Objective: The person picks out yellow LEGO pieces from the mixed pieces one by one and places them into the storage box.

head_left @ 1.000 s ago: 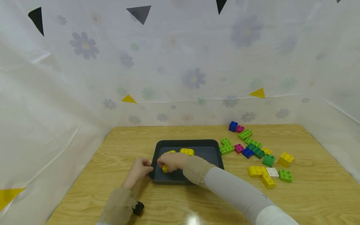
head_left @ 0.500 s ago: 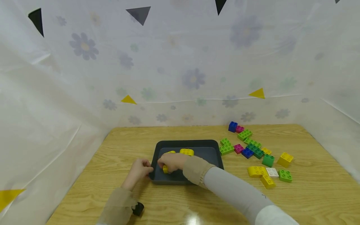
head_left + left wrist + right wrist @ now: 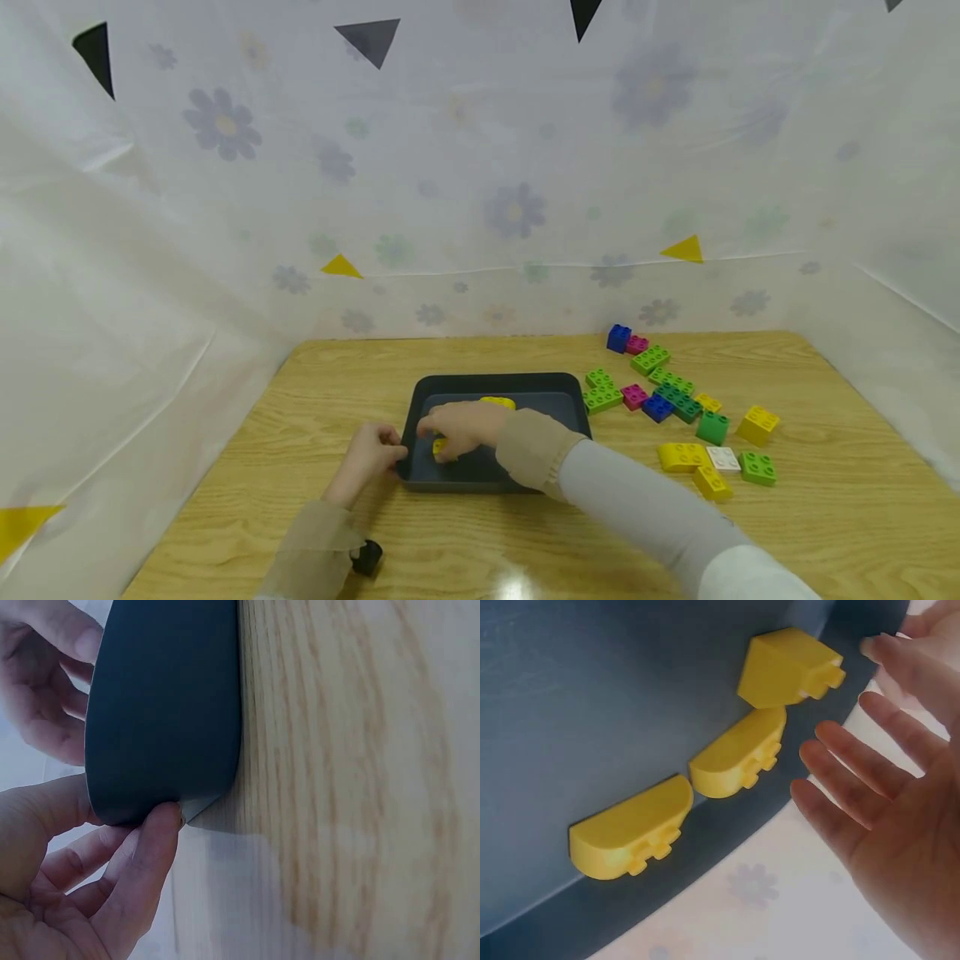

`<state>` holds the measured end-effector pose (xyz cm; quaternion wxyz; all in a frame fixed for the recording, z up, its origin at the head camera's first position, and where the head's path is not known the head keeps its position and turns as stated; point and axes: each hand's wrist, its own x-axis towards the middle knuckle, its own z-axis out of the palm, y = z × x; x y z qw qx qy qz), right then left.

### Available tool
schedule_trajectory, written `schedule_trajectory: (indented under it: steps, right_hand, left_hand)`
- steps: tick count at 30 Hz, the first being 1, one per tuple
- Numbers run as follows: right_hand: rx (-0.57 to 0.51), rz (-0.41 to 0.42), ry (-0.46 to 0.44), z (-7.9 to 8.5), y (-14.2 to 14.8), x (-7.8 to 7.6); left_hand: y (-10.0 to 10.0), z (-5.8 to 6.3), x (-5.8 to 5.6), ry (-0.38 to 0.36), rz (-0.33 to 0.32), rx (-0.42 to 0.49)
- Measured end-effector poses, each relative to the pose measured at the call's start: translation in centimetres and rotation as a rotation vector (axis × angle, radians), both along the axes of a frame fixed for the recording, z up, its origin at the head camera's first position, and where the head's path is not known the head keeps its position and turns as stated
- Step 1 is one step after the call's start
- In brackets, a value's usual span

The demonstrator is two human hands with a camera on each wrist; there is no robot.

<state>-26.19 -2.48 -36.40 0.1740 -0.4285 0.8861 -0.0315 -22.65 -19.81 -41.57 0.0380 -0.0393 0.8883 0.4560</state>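
Four straight fingers (image 3: 844, 785) of the right hand (image 3: 461, 425) hover above the tray (image 3: 551, 402).

wooden counter (image 3: 337, 367), flowered curtain (image 3: 450, 225) behind it, grey triangle (image 3: 371, 40) and yellow triangles (image 3: 683, 249) on the curtain, blue brick (image 3: 618, 338) beside a pink brick (image 3: 637, 344) near the far edge, white brick (image 3: 723, 459) between a yellow brick (image 3: 682, 457) and a lime brick (image 3: 758, 468), green brick (image 3: 712, 427) farther back

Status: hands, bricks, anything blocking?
Left hand gripping tray at corner. Right hand open, empty, over tray. Three yellow bricks inside. Right hand partly blocks head view.
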Motion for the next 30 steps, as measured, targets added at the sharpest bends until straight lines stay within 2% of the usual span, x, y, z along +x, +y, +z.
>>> schedule_trajectory:
  steps: [5, 11, 17, 25, 28, 30]
  right_hand:
    - [-0.023, -0.033, 0.021, 1.1, 0.9, 0.6]
    - [-0.123, -0.084, 0.091, 2.5, 3.2, 1.3]
    - [-0.242, -0.141, 0.136, 3.9, 6.9, 1.4]
    - [-0.377, -0.208, 0.209, 4.6, 12.0, 1.1]
    - [-0.412, -0.222, 0.274, 4.6, 13.9, 1.3]
    - [-0.425, -0.223, 0.350, 4.5, 15.1, 1.5]
  left_hand:
    - [0.0, 0.1, 0.0, -0.009, -0.007, -0.002]
    - [0.1, 0.0, -0.2, -0.037, -0.001, -0.009]
    - [0.0, -0.1, -0.3, -0.038, 0.007, -0.007]
    - [-0.2, -0.3, -0.3, -0.031, 0.014, -0.008]
    - [-0.2, -0.3, -0.3, -0.029, 0.012, -0.001]
    - [-0.1, -0.2, -0.2, -0.027, 0.011, 0.004]
